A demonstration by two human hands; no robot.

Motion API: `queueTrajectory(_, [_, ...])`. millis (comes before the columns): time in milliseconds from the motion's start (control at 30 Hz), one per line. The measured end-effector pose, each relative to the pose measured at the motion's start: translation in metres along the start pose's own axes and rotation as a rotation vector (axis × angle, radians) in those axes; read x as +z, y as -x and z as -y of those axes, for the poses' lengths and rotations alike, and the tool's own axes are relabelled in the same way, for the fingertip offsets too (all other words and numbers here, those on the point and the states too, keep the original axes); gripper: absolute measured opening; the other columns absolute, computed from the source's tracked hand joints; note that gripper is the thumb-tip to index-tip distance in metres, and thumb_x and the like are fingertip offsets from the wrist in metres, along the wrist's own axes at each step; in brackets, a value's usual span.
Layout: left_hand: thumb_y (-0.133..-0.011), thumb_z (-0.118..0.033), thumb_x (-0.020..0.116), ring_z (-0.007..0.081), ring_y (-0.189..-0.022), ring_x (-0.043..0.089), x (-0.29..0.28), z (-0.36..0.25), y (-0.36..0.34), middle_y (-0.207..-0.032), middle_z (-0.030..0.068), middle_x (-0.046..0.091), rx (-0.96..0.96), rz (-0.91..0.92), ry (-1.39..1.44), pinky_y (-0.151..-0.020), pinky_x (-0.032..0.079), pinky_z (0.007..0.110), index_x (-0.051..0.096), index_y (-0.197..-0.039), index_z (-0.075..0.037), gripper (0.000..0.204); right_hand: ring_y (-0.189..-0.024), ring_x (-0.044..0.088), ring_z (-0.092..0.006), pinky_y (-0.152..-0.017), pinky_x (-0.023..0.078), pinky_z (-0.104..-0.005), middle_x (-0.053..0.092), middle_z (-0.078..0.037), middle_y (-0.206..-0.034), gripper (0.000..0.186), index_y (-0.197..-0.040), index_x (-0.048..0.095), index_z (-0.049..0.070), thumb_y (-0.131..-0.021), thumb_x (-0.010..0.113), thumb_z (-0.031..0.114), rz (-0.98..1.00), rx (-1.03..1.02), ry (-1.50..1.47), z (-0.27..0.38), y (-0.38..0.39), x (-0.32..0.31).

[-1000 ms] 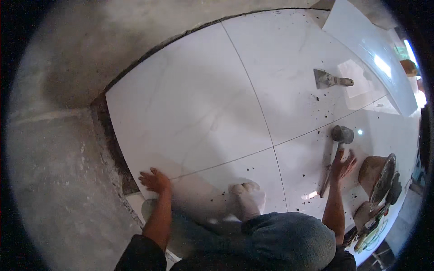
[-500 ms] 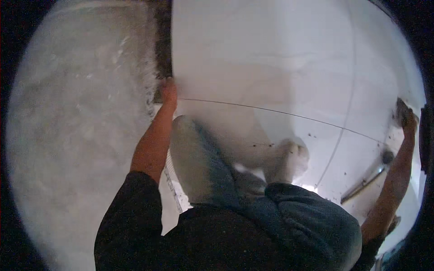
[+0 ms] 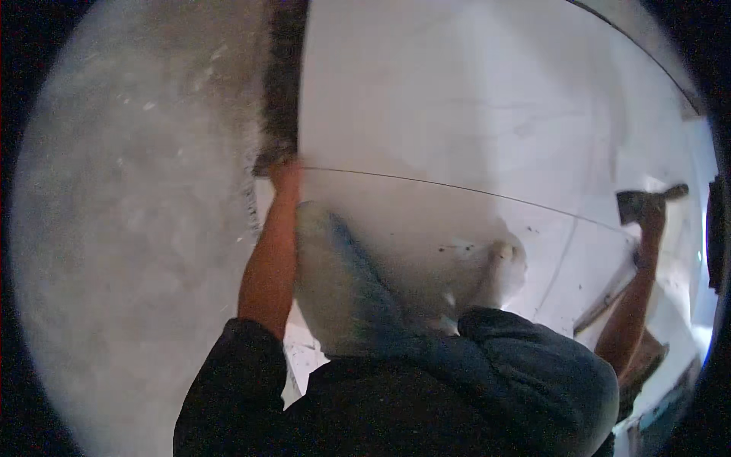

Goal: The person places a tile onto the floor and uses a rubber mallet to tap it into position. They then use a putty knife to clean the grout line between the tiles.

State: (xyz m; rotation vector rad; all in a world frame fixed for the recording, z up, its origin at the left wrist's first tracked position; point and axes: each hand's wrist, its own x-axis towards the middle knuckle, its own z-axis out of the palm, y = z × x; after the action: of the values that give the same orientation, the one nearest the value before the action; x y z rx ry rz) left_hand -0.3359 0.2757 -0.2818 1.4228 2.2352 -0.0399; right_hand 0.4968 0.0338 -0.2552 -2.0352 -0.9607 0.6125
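Observation:
At the left side of a large white tile (image 3: 396, 99), my left hand (image 3: 285, 177) rests by the corner where a thin dark joint meets the tile's edge. Its fingers are small and blurred, so their hold cannot be made out. Far to the right, my right hand (image 3: 651, 219) is closed around a short-handled tool with a broad dark blade (image 3: 632, 207), much like a scraper. The tool's stubby handle sticks out to the right of the hand. A second white tile (image 3: 537, 221) lies on the near side of the joint, under my legs.
A dark strip (image 3: 283, 84) runs along the tile's left edge, beside rough grey concrete (image 3: 137, 228). A long-handled tool (image 3: 601, 308) lies by my right forearm, partly covered by it. Dark crumbs (image 3: 457, 247) dot the near tile around my bare foot (image 3: 502, 263).
My right hand has moved left and a little nearer, bringing the dark-bladed tool into clearer view. My left hand has slid slightly nearer along the tile's edge. The view has shifted a little.

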Motion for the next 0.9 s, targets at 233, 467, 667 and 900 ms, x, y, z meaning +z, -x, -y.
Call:
queueTrajectory(233, [-0.091,-0.026,0.051,0.0241,-0.089,0.060,0.001,0.024,-0.018,-0.099,0.0098,0.063,0.015,0.198,0.397,-0.079,0.047,0.034,0.059,-0.109,-0.004,0.029,-0.082,0.056,-0.0218,-0.070,0.048,-0.0363,0.059,-0.013,-0.091,0.024,-0.106,0.050,0.001,-0.092,0.055,0.020,0.082,-0.144,0.395,0.071,0.024,0.016])
queueTrajectory(467, [-0.088,-0.028,0.058,0.0204,-0.087,0.059,-0.007,0.025,-0.014,-0.095,0.0067,0.063,-0.019,0.264,0.514,-0.078,0.046,0.033,0.061,-0.102,-0.006,0.027,-0.075,0.062,-0.0418,-0.063,0.050,-0.0470,0.061,-0.023,-0.082,0.026,-0.102,0.042,0.000,-0.091,0.053,0.021,0.089,-0.212,0.510,0.134,0.057,0.059])
queueTrajectory(667, [-0.086,-0.030,0.065,0.0173,-0.085,0.058,-0.008,0.026,-0.013,-0.092,0.0040,0.063,-0.024,0.276,0.607,-0.078,0.045,0.033,0.063,-0.096,-0.007,0.025,-0.076,0.063,-0.0442,-0.062,0.050,-0.0462,0.061,-0.026,-0.079,0.024,-0.100,0.038,-0.001,-0.088,0.055,0.013,0.187,-0.207,0.340,0.152,0.067,0.085])
queueTrajectory(900, [-0.084,-0.032,0.068,0.0159,-0.085,0.058,-0.012,0.024,-0.015,-0.089,0.0018,0.063,0.001,0.301,0.453,-0.078,0.045,0.033,0.065,-0.095,-0.007,0.028,-0.068,0.060,-0.0458,-0.059,0.047,-0.0486,0.058,-0.027,-0.075,0.024,-0.100,0.039,-0.001,-0.086,0.054,0.012,0.151,-0.113,0.303,0.160,0.077,0.101])
